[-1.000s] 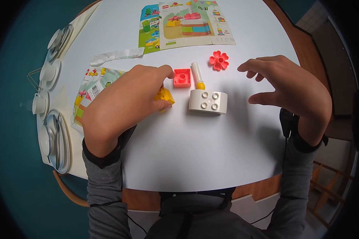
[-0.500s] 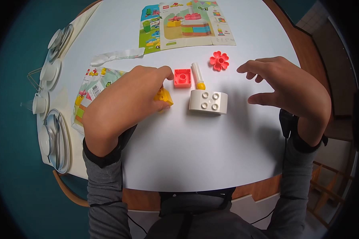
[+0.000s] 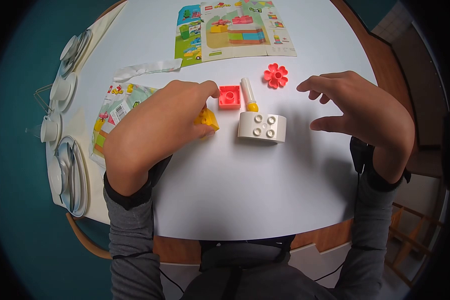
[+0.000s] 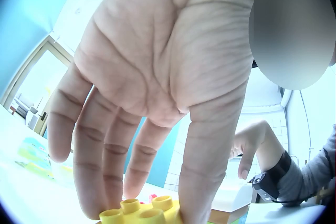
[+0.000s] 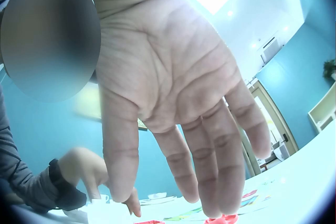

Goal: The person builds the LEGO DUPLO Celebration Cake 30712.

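Note:
In the head view my left hand point(image 3: 157, 130) holds a yellow brick point(image 3: 207, 121) between thumb and fingers; the left wrist view shows the studs of that yellow brick point(image 4: 144, 212) between them. To its right lie a red square brick point(image 3: 230, 97), a white stick with a yellow end point(image 3: 249, 94) and a white rounded block point(image 3: 261, 127) with four studs facing up. A red flower piece point(image 3: 276, 76) lies farther back. My right hand point(image 3: 365, 112) hovers right of the white block, fingers spread apart from the thumb, holding nothing.
A booklet point(image 3: 245, 30) lies at the back of the white table. An opened bag point(image 3: 110, 112) is partly under my left arm, with a torn strip point(image 3: 147, 69) behind it. Cups point(image 3: 62, 89) and stacked plates point(image 3: 80, 175) stand along the left edge.

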{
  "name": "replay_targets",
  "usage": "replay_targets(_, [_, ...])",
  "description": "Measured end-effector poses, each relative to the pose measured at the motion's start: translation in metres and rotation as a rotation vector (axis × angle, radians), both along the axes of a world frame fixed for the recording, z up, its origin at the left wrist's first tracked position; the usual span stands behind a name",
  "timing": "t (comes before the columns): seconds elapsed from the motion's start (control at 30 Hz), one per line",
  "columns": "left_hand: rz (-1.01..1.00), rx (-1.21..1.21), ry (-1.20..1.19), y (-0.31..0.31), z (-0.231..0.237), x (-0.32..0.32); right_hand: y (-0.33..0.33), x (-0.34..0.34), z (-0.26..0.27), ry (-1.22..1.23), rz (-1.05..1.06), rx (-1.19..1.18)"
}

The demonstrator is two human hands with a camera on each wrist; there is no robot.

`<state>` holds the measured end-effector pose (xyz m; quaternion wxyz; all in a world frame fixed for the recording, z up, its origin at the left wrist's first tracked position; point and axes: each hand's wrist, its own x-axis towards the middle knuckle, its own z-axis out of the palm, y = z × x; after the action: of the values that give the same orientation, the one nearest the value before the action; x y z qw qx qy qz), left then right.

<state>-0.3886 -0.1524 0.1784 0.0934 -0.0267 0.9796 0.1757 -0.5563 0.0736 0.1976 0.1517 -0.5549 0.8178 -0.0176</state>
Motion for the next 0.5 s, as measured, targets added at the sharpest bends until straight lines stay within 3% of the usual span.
replay_targets(0.5, [-0.027,0.015,0.111,0.000,-0.018,0.002,-0.002,0.000,0.000,0.005,0.006,0.038])
